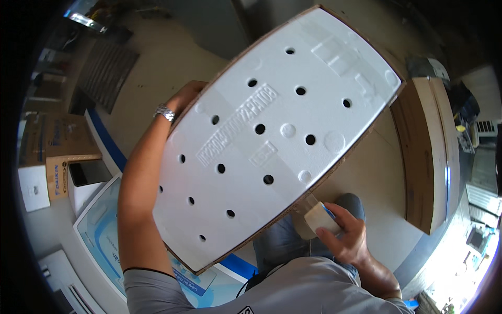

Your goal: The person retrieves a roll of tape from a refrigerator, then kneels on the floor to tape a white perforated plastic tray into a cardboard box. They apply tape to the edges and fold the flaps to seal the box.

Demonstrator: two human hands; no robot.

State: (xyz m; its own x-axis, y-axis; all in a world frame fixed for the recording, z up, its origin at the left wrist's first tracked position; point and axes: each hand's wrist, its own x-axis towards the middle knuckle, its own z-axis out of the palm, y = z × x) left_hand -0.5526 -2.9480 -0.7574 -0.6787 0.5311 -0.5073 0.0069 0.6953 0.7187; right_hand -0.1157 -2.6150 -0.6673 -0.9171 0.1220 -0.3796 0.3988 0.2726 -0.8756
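A large cardboard box [222, 73] is tilted in front of me, its open face filled by a white foam panel [240, 180] with several round holes and raised moulded marks. At its far left edge, my left hand [189, 97] is closed on the rim, with most of the fingers hidden behind it; a metal watch is on that wrist. My right hand [346, 235] grips a roll of clear packing tape [319, 217] close to the box's near right edge. From the roll, a strip of clear tape [311, 200] reaches up to that edge.
A long cardboard box [431, 152] stands on the right. To the left are a printed blue-and-white tabletop [97, 220], smaller cardboard boxes [70, 141] and a dark phone [90, 172] on a white box. A slatted grate [107, 73] lies beyond. My knees are below the foam.
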